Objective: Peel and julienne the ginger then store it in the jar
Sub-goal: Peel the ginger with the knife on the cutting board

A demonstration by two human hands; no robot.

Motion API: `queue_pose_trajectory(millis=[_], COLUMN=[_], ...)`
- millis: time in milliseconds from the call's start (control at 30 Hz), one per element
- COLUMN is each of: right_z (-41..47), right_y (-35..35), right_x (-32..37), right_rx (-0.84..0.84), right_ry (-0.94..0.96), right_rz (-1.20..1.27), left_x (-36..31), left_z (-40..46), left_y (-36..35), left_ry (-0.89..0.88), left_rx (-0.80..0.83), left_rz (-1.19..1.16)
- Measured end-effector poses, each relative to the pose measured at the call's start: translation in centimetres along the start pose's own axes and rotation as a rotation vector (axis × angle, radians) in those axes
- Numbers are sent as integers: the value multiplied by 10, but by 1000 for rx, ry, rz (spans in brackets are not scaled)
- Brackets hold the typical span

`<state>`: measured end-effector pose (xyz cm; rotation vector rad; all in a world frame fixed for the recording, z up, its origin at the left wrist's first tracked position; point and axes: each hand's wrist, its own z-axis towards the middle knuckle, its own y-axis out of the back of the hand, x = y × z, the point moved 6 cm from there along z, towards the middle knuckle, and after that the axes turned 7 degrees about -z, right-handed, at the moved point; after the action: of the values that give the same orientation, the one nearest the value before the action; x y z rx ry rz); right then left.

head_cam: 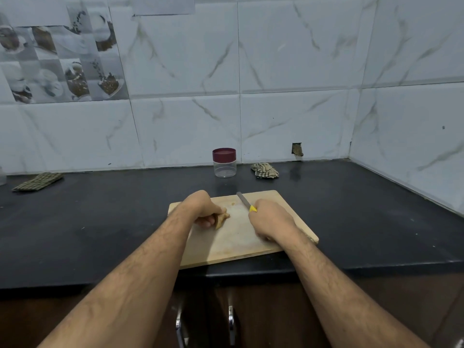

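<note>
Two fists: left hand (200, 209) grips ginger (222, 218) on board (233, 242); right hand (270, 222) grips knife (247, 203).

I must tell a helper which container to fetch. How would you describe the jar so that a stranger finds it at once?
Look along the black counter to the tiled back wall. The jar stands there, behind the wooden cutting board. Unlike the crumpled cloth beside it, it is clear plastic with a maroon lid.

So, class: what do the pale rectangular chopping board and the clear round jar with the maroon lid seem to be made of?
Pale rectangular chopping board: likely wood, matt, tan with faint grain. Clear round jar with the maroon lid: transparent, glossy wall, plastic or glass, cannot tell; the lid looks like opaque plastic.
</note>
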<state>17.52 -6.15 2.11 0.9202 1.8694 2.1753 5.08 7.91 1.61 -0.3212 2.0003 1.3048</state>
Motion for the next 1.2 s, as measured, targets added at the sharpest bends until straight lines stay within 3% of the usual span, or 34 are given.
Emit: queue_pose_trajectory(millis=[267, 1200], right_z=[-29, -40], right_y=[-5, -14], right_x=[22, 46], right_rx=[15, 6], right_ry=[33, -20], right_rz=[-25, -93], left_x=[10, 12], left_z=[-4, -3], left_y=[-8, -11], left_ry=[104, 80], left_rx=[-15, -74], left_rz=[-256, -317])
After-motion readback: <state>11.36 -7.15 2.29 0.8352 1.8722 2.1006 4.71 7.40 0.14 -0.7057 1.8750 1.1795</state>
